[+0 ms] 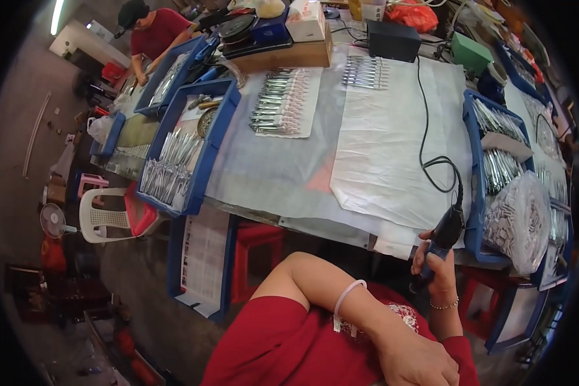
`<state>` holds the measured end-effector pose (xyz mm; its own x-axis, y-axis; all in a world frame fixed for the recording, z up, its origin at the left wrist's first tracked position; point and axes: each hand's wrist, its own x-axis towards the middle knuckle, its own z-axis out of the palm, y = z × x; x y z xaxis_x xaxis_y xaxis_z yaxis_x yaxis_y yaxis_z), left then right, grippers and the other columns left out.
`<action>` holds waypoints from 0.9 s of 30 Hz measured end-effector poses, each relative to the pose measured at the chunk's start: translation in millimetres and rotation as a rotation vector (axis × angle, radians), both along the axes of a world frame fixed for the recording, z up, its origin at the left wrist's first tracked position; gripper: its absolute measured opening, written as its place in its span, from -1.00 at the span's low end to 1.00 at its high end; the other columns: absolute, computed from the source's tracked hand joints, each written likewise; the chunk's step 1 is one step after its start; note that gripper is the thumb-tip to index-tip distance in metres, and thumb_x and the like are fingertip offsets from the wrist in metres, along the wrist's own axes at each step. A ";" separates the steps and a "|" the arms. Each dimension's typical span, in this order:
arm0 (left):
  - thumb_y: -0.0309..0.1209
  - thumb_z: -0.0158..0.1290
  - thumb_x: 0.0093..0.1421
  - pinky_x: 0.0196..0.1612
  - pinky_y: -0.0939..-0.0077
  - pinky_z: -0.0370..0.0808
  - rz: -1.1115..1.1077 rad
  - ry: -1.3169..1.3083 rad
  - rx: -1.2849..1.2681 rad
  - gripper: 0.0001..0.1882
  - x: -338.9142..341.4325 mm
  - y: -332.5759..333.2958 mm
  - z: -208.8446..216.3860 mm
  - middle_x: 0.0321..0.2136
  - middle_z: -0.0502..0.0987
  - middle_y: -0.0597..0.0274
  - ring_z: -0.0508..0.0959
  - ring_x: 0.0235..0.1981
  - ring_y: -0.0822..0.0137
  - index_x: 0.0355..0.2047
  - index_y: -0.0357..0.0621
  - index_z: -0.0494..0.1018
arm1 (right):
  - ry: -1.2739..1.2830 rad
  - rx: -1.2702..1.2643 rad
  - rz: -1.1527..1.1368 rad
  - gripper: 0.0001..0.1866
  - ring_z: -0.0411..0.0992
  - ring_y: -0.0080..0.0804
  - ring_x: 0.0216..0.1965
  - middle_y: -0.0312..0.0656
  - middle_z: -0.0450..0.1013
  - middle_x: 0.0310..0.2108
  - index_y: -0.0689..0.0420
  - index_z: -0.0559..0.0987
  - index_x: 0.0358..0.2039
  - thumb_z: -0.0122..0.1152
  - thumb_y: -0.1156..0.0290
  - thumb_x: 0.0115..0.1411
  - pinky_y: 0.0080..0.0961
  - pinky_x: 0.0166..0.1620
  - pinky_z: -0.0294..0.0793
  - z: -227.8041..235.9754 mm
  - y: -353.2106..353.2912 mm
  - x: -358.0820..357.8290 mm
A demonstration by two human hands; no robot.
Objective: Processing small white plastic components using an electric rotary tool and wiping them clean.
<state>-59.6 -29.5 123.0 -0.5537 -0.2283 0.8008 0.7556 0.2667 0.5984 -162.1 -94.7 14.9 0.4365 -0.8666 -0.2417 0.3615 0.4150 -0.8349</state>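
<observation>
My right hand (pixel 439 265) is wrapped round a black corded electric screwdriver (pixel 449 226) just off the front edge of the table. The tool is tilted, with its cord end up and its other end down past my fingers. My left arm, with a pale bangle, crosses my body, and my left hand (pixel 424 363) is low at the bottom edge of the view, back upward. Its fingers are mostly hidden or cut off, so what they do cannot be told. Nearest to the screwdriver lies a white cloth sheet (pixel 392 161) on the table.
Rows of slim metal pieces (pixel 280 100) lie on a card, and a smaller row (pixel 365 72) beyond. Blue trays hold metal parts at left (pixel 206 138) and right (pixel 473 222), with a plastic bag of parts (pixel 518 222). A cord (pixel 422 116) crosses the sheet. Another person (pixel 154 35) works far left.
</observation>
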 end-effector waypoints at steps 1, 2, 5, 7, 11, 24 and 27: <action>-0.40 -0.13 0.28 -0.17 0.25 0.44 -0.080 -0.020 0.020 -0.78 2.0 -0.8 -1.3 -0.19 0.48 -0.01 0.48 -0.18 0.04 -0.19 -0.26 0.44 | 0.014 0.013 0.009 -0.43 0.38 -0.48 -0.60 -0.23 0.36 -0.59 0.29 0.31 -0.07 0.30 0.32 -0.06 -0.61 -0.50 0.40 0.3 0.1 -1.4; -0.40 -0.13 0.28 -0.17 0.25 0.44 -0.090 -0.024 0.013 -0.78 5.4 -3.6 -0.1 -0.19 0.48 -0.01 0.48 -0.18 0.04 -0.19 -0.26 0.44 | 0.011 0.005 -0.001 -0.43 0.38 -0.48 -0.60 -0.23 0.36 -0.59 0.29 0.31 -0.07 0.30 0.32 -0.06 -0.61 -0.50 0.40 2.5 -0.1 -0.9; -0.41 -0.14 0.29 -0.13 0.25 0.43 -0.239 -0.028 0.034 -0.77 18.6 -11.7 2.6 -0.20 0.48 -0.05 0.48 -0.15 0.01 -0.19 -0.31 0.43 | 0.049 0.014 0.010 -0.44 0.37 -0.48 -0.60 -0.22 0.36 -0.59 0.29 0.32 -0.08 0.30 0.31 -0.06 -0.61 -0.50 0.39 7.6 -1.2 -0.5; -0.33 -0.16 0.32 -0.29 0.34 0.46 -0.102 0.076 0.000 -0.74 28.7 -15.8 0.4 -0.28 0.50 0.04 0.51 -0.34 0.14 -0.17 -0.26 0.40 | 0.051 0.014 0.058 -0.43 0.37 -0.48 -0.60 -0.22 0.36 -0.59 0.30 0.32 -0.09 0.31 0.30 -0.06 -0.60 -0.50 0.39 9.7 -4.2 -2.4; -0.49 -0.01 0.18 -0.14 0.33 0.46 -0.096 -0.309 0.018 -0.75 89.1 -56.4 -6.2 -0.23 0.51 -0.03 0.52 -0.20 0.05 -0.15 -0.33 0.44 | 0.007 0.011 -0.032 -0.39 0.37 -0.46 -0.61 -0.21 0.35 -0.60 0.29 0.31 -0.09 0.36 0.26 -0.08 -0.57 -0.51 0.39 17.3 -10.6 -10.5; -0.45 -0.01 0.07 -0.30 0.18 0.45 1.569 -0.906 -0.173 -0.89 214.3 -370.7 -170.6 -0.39 0.55 0.10 0.54 -0.35 0.05 -0.40 -0.13 0.49 | -0.075 -0.027 -0.109 -0.36 0.38 -0.41 -0.64 -0.18 0.33 -0.63 0.27 0.29 -0.10 0.41 0.25 -0.11 -0.50 -0.53 0.43 7.5 -8.1 -29.2; -0.43 0.00 0.06 -0.27 0.15 0.42 1.602 -1.113 -0.239 -0.90 221.2 -404.0 -177.6 -0.41 0.54 0.15 0.53 -0.31 0.09 -0.41 -0.09 0.49 | -0.079 -0.004 -0.122 -0.36 0.38 -0.40 -0.63 -0.17 0.34 -0.63 0.27 0.30 -0.11 0.41 0.26 -0.12 -0.49 -0.53 0.43 5.9 -10.8 -33.8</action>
<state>161.7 -433.5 -54.5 -0.1769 -0.9051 0.3867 -0.8452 0.3411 0.4115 -195.8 -105.5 20.8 0.3453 -0.9153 -0.2072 0.4735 0.3605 -0.8036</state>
